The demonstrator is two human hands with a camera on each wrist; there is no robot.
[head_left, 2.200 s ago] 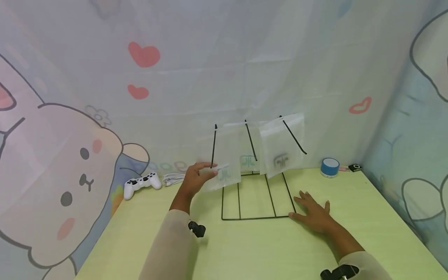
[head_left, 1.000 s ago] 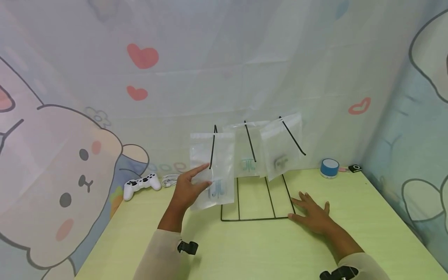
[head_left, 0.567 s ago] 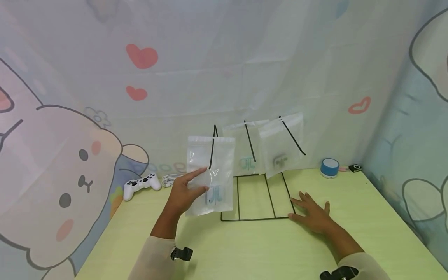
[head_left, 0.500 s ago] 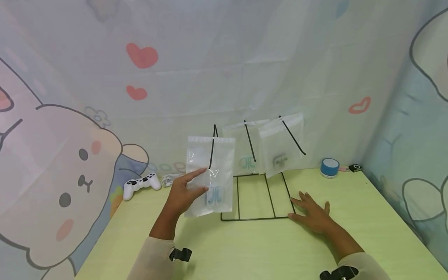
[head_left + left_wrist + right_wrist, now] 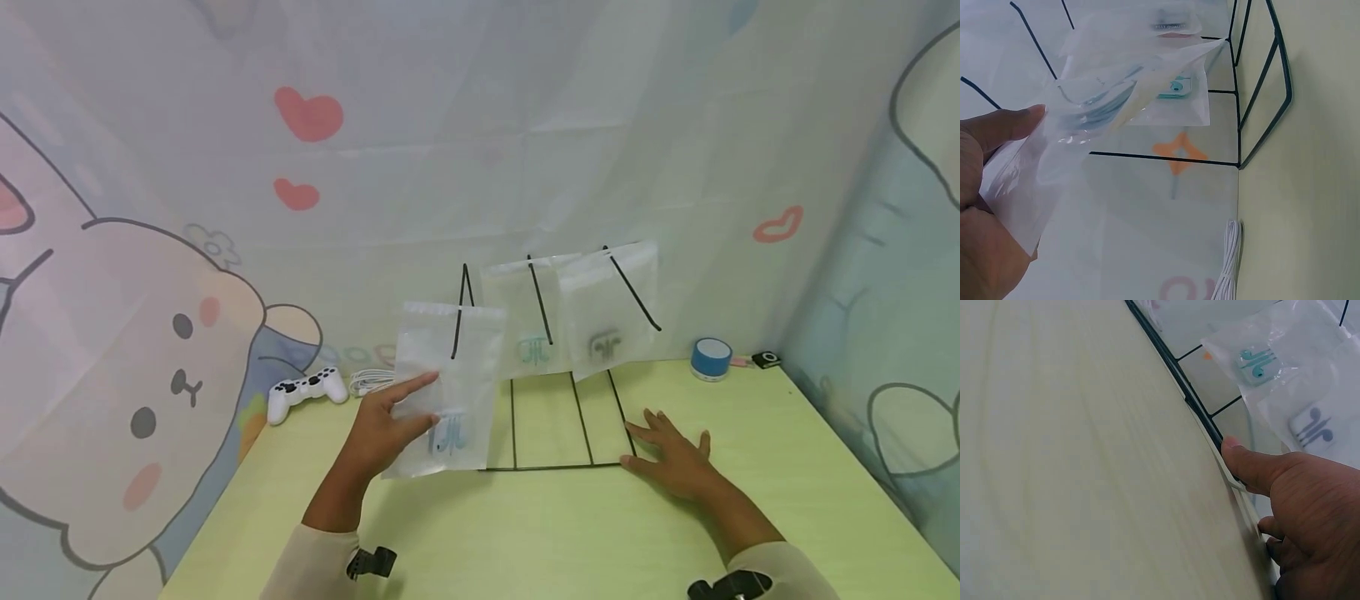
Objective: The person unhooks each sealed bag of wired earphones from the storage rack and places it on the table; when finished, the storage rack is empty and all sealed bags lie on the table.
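My left hand [image 5: 384, 429] pinches a translucent zip bag [image 5: 468, 367] of light-blue earphones [image 5: 452, 433] by its left side, between thumb and fingers. The bag overlaps the leftmost hook [image 5: 456, 333] of a black wire rack; I cannot tell whether the hook passes through it. In the left wrist view the bag [image 5: 1066, 150] is bent and tilted. My right hand [image 5: 675, 458] lies spread at the front right corner of the rack's base [image 5: 555, 467], its thumb [image 5: 1241, 462] touching the wire. A teal earphone bag [image 5: 517, 308] and a dark earphone bag [image 5: 615, 300] hang from the other hooks.
On the table, left of the rack, are a white game controller [image 5: 307, 390] and a coiled white cable [image 5: 371, 381]. A blue round box [image 5: 710, 358] and a small black device [image 5: 766, 359] stand at the back right. A printed cloth [image 5: 420, 167] hangs behind the rack.
My left hand has drawn the light-blue earphone bag down and toward me along the left hook, away from the rack's back. My right hand has stayed at the base corner.
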